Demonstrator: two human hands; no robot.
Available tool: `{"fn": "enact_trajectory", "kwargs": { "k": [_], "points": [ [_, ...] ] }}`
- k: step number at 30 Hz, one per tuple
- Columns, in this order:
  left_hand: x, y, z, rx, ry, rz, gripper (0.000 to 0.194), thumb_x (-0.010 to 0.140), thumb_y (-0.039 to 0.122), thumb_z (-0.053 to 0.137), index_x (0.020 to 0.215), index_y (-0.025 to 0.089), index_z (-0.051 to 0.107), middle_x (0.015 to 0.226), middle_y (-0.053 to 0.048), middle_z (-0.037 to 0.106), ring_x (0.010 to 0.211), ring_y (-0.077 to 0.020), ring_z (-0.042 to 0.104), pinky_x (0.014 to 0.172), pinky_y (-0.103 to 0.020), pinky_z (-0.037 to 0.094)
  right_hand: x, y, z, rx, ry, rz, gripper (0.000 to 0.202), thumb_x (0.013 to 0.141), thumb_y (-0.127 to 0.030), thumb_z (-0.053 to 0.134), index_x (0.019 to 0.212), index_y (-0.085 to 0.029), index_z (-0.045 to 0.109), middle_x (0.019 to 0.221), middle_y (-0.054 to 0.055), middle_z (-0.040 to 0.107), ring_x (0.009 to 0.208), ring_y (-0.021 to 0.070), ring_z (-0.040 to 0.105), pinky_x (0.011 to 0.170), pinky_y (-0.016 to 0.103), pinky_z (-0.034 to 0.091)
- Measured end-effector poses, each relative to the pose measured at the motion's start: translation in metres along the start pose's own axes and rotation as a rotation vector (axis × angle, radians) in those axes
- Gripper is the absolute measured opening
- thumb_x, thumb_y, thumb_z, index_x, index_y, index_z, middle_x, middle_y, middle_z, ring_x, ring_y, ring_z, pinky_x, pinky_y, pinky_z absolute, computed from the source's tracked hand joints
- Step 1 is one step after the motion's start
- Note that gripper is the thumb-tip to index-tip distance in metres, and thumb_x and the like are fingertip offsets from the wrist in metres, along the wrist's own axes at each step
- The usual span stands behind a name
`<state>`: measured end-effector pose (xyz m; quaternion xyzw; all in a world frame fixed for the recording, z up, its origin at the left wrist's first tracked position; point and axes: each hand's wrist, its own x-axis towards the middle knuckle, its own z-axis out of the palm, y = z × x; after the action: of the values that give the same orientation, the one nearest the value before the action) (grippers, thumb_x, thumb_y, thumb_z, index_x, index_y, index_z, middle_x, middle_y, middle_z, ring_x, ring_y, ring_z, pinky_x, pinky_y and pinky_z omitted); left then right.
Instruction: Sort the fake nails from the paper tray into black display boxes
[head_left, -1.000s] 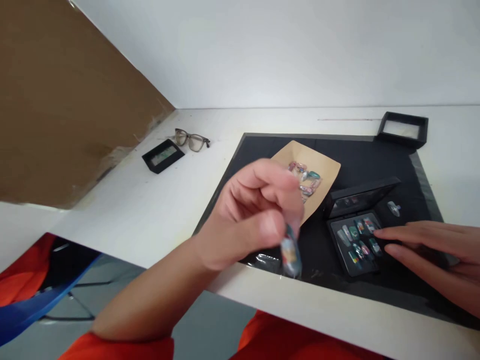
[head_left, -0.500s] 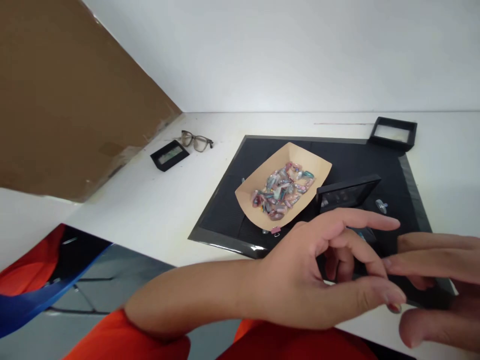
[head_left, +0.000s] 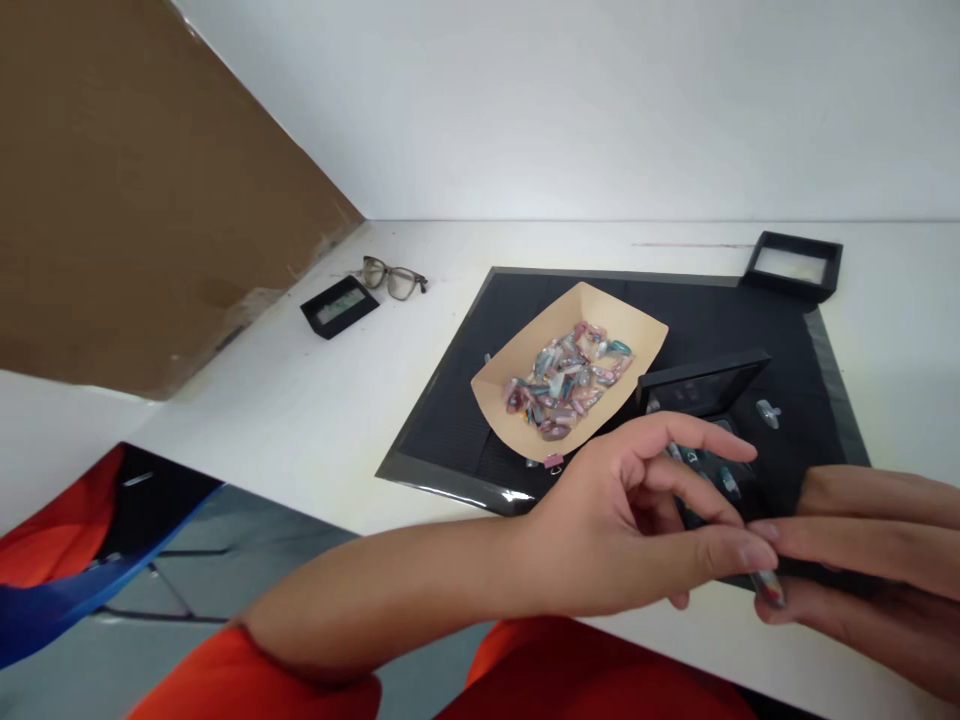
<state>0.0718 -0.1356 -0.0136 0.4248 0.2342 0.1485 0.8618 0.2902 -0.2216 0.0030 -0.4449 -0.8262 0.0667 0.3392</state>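
Observation:
My left hand pinches a small glossy press-on nail between thumb and forefinger, its middle finger stretched out above. From the right, my right hand closes on the same nail, its thumb at the lower end and a fingertip meeting my left thumb. Just beyond my left fingers lies an open black case with its lid raised. Several decorated nails show in its base, partly hidden by my hand. A tan paper tray holds a heap of shiny nails in pinks, greys and teal.
Under the tray and case is a black mat on a white table. A clear nail lies right of the case. A black-framed box sits at the back right; glasses and another black box are at left.
My right hand has come left, its thumb rising to close on the nail. My left fingers have shifted slightly left, revealing more of the case's base.

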Motion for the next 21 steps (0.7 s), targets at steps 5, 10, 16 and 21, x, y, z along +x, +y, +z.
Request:
{"fn": "enact_trajectory", "kwargs": {
  "k": [5, 10, 16, 21],
  "points": [
    [0.000, -0.004, -0.001, 0.002, 0.012, 0.075, 0.068, 0.067, 0.021, 0.111, 0.121, 0.018, 0.070, 0.081, 0.003, 0.079, 0.050, -0.0038, 0.060, 0.046, -0.010, 0.051, -0.011, 0.000, 0.005, 0.110, 0.027, 0.090, 0.019, 0.114, -0.056, 0.063, 0.118, -0.040, 0.073, 0.071, -0.008, 0.081, 0.052, 0.0126, 0.074, 0.047, 0.018, 0.058],
    [0.001, -0.007, -0.001, -0.003, 0.014, 0.038, 0.067, 0.067, 0.024, 0.112, 0.120, 0.017, 0.072, 0.082, 0.002, 0.079, 0.049, -0.0039, 0.060, 0.043, -0.010, 0.047, -0.011, -0.003, 0.009, 0.155, 0.032, 0.108, 0.021, 0.113, -0.058, 0.064, 0.112, -0.040, 0.075, 0.069, -0.008, 0.080, 0.049, 0.0134, 0.072, 0.042, 0.022, 0.054],
    [0.000, -0.008, -0.004, -0.036, -0.009, -0.059, 0.070, 0.070, 0.028, 0.110, 0.130, 0.019, 0.075, 0.085, 0.003, 0.079, 0.052, -0.0046, 0.061, 0.045, -0.012, 0.054, -0.010, -0.006, 0.008, 0.128, 0.044, 0.170, 0.013, 0.111, -0.053, 0.068, 0.109, -0.042, 0.075, 0.068, -0.007, 0.079, 0.047, 0.0181, 0.068, 0.039, 0.028, 0.052],
    [0.001, -0.013, -0.005, -0.055, -0.054, -0.048, 0.072, 0.079, 0.032, 0.105, 0.141, 0.019, 0.071, 0.081, 0.003, 0.077, 0.055, -0.0050, 0.060, 0.050, -0.013, 0.056, -0.011, -0.005, 0.010, 0.124, 0.035, 0.174, 0.017, 0.111, -0.055, 0.068, 0.107, -0.040, 0.077, 0.069, -0.006, 0.080, 0.050, 0.0172, 0.072, 0.041, 0.027, 0.053]
  ]
}}
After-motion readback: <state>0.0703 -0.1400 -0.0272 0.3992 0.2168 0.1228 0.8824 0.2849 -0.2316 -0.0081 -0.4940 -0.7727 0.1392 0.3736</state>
